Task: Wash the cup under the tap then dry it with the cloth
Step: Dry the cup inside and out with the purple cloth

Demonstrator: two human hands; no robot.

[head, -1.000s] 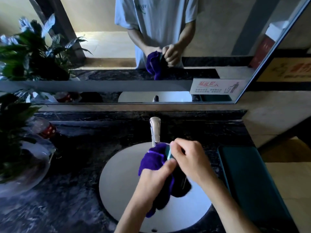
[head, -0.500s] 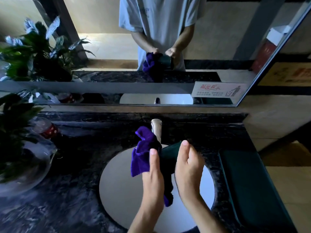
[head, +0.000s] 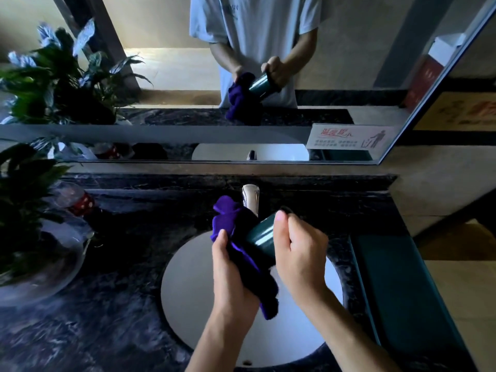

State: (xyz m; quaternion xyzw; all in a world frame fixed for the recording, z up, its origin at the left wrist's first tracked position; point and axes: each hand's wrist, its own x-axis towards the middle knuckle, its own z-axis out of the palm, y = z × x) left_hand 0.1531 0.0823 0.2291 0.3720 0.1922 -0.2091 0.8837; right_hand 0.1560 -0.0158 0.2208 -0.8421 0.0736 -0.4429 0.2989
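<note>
Right hand wrapped around the cup, thumb along its side, fingers curled over the far side. Cup is dark green, tilted on its side, one end pointing toward the left hand; can't tell whether that end is the mouth or the base, the cloth hides it.

Left hand closed on the cloth, purple, bunched. Cloth is pressed against the cup's left end; part sticks up above the left thumb, the rest hangs below between the two hands.

Both hands held above the basin, white and round, set into the dark marbled bench. Tap is just beyond the hands, chrome, right behind the cloth and cup; no water visible from it.

Left of the left hand, well apart: plant in a glass bowl. Right of the right hand: a dark green tray on the bench. Beyond the tap, a mirror shows the same grip from the front.
</note>
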